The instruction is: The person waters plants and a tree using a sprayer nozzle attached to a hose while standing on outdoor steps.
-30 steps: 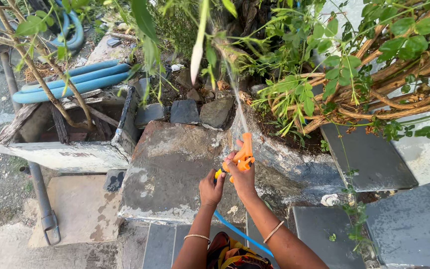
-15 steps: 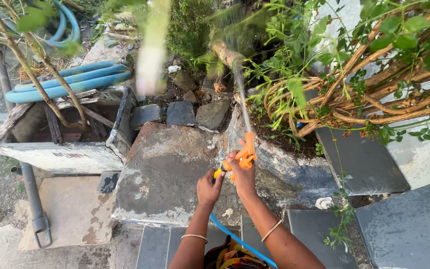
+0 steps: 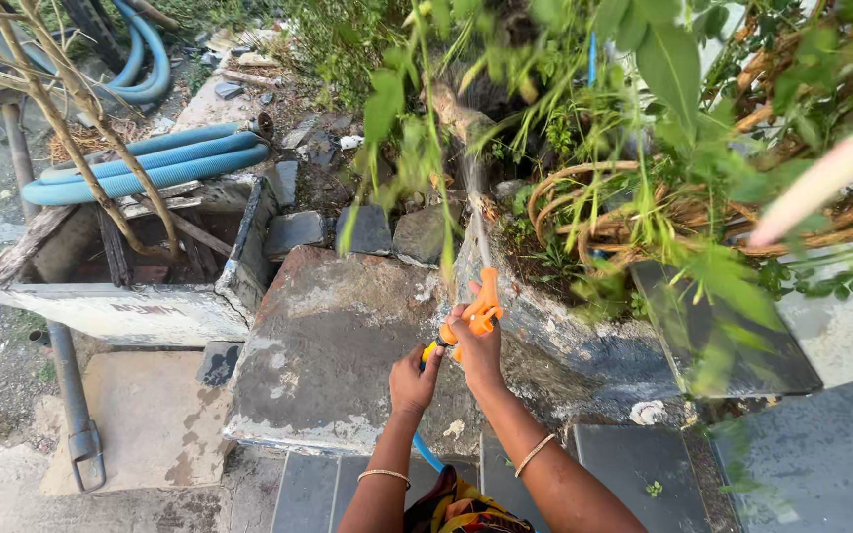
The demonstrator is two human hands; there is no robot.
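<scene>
My right hand (image 3: 477, 347) grips an orange spray nozzle (image 3: 480, 309) that points away from me and sends a thin jet of water (image 3: 476, 212) up into the plants (image 3: 584, 128). My left hand (image 3: 413, 382) holds the back end of the nozzle where it joins a blue hose (image 3: 425, 453), which runs down toward my body. Both hands are over a worn concrete slab (image 3: 333, 345), beside a raised planter wall (image 3: 565, 331). Thin bangles circle both wrists.
An open concrete pit (image 3: 140, 262) lies left of the slab, with coiled blue hoses (image 3: 140, 163) behind it. A metal pipe (image 3: 66, 380) runs along the ground at left. Dark stone tiles (image 3: 733, 341) sit at right. Woody vines and leaves hang close to the camera.
The view has shifted slightly, and leaves now hang closer in front of the camera. The hands and nozzle keep the same hold, still spraying.
</scene>
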